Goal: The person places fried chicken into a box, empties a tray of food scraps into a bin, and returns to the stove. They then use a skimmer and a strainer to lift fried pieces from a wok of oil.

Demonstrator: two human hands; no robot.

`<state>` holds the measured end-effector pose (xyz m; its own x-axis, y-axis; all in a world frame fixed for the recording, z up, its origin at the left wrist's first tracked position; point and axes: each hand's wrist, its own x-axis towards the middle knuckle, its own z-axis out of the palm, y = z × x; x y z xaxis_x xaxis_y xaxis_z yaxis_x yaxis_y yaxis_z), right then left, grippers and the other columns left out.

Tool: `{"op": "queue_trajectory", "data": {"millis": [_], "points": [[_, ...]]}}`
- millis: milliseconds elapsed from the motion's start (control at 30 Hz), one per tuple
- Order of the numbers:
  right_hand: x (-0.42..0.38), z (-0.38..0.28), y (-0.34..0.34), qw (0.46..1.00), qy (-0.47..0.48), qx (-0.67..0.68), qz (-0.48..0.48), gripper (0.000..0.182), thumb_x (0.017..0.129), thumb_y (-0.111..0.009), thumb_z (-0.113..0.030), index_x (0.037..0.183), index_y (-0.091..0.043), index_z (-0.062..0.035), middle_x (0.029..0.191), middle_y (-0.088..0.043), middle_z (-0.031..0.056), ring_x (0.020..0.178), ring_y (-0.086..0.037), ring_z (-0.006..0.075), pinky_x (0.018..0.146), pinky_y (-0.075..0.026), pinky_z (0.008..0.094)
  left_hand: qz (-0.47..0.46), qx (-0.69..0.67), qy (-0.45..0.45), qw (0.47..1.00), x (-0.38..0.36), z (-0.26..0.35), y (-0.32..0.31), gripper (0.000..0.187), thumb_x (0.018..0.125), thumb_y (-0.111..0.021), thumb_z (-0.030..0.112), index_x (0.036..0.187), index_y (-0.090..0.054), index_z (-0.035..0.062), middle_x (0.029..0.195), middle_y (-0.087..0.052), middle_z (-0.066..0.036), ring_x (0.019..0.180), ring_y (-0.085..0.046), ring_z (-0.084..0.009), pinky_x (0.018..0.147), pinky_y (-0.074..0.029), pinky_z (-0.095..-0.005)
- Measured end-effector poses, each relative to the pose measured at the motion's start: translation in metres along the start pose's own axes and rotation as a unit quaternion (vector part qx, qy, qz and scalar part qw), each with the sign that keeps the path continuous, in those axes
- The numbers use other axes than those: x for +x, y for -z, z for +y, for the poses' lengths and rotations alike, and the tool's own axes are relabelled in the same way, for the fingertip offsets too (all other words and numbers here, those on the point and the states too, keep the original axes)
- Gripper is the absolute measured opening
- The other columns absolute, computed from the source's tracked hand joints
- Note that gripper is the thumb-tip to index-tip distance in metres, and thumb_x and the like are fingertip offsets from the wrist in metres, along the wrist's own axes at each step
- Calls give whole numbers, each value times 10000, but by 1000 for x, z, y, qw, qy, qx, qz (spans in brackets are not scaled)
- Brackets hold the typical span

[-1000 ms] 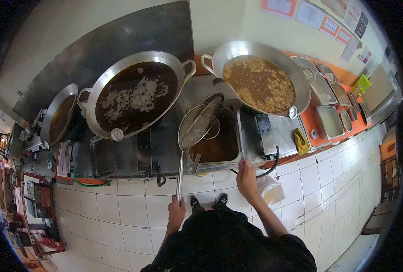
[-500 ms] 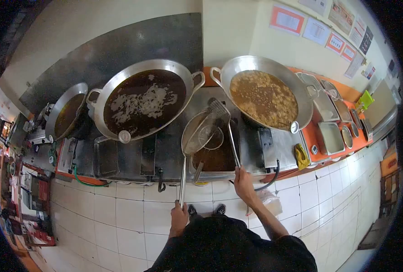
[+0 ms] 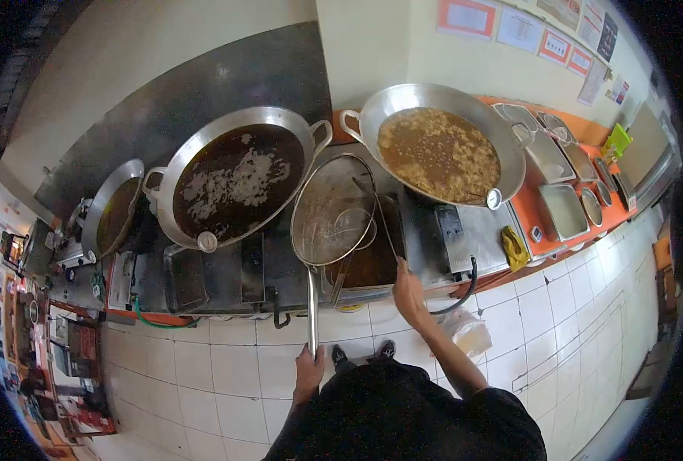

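The left hand [image 3: 308,367] clasps a round silver mesh strainer [image 3: 330,211], the right hand [image 3: 409,293] a long metal spatula [image 3: 387,228] perhaps touching the strainer's right rim.

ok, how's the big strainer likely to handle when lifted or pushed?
Strainer: probably stiff along its handle, which looks like straight metal. Likely light for its size, since the bowl is see-through mesh. Could feel head-heavy or twist, as the left hand grips it well away from the bowl.
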<state>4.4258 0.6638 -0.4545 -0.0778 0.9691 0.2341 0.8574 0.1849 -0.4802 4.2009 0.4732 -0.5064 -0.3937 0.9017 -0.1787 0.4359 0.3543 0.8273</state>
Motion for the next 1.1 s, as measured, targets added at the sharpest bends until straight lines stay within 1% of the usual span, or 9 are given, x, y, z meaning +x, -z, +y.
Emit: {"op": "queue_trajectory", "data": {"millis": [133,233,333,400,633,767,900,1000,1100], "points": [[-4,-16,-19,996,14,-87,-31,539,749,-445,12,1273,-317,4,766,-578,218,602,-584,358,528,-470,439,-4,31,-19,999,2,-2,-1,235,843,-531,233,827,-503,0,541,-512,-70,473,-510,-165,455,-418,-332],[-29,-5,-11,990,72,-72,-98,617,746,-469,-12,1311,-222,21,807,-551,252,630,-583,370,505,-474,429,19,60,-55,997,2,-3,-2,245,844,-531,250,811,-493,11,528,-494,-49,443,-493,-145,423,-405,-308],[-17,-13,7,993,31,-73,-92,576,743,-460,-8,1290,-280,8,774,-558,224,620,-581,353,510,-468,421,-9,-12,42,999,-1,-15,-4,270,820,-545,248,804,-510,-19,583,-536,-193,519,-541,-347,492,-414,-397],[-4,-13,8,998,28,-60,3,581,712,-486,9,1270,-325,-1,725,-565,206,579,-577,337,503,-453,429,-18,-16,47,999,-5,1,0,268,820,-550,245,797,-506,-18,575,-536,-176,491,-539,-303,479,-412,-386],[-24,-8,15,993,63,-47,-86,573,722,-490,-3,1267,-313,2,718,-562,202,588,-576,340,513,-454,432,-75,-148,116,979,-7,5,7,235,844,-534,234,772,-489,15,534,-486,-34,407,-461,-99,372,-368,-268],[-6,-18,20,999,42,-3,5,566,727,-484,-9,1266,-314,3,710,-562,214,577,-572,355,513,-454,444,-83,-139,109,981,-13,9,7,218,849,-530,226,763,-463,37,522,-445,-2,388,-427,-76,338,-345,-240],[-29,-14,-1,991,113,-45,-62,569,722,-467,11,1270,-312,-2,655,-548,223,577,-557,383,506,-438,467,-90,-135,115,980,-14,18,7,223,848,-529,236,763,-440,51,512,-426,-6,379,-408,-77,334,-338,-241],[-26,-9,19,996,44,-26,-74,573,724,-464,12,1276,-316,-26,675,-554,225,580,-556,392,513,-443,465,-88,-145,114,979,-9,20,6,223,849,-528,239,759,-446,51,513,-430,-4,382,-409,-76,337,-339,-241],[-19,2,10,997,65,-32,-17,554,737,-461,7,1273,-329,-35,682,-559,214,557,-552,381,493,-437,458,-77,-115,102,985,-17,32,14,209,850,-527,231,754,-454,59,513,-429,4,385,-407,-72,337,-337,-236]]}}
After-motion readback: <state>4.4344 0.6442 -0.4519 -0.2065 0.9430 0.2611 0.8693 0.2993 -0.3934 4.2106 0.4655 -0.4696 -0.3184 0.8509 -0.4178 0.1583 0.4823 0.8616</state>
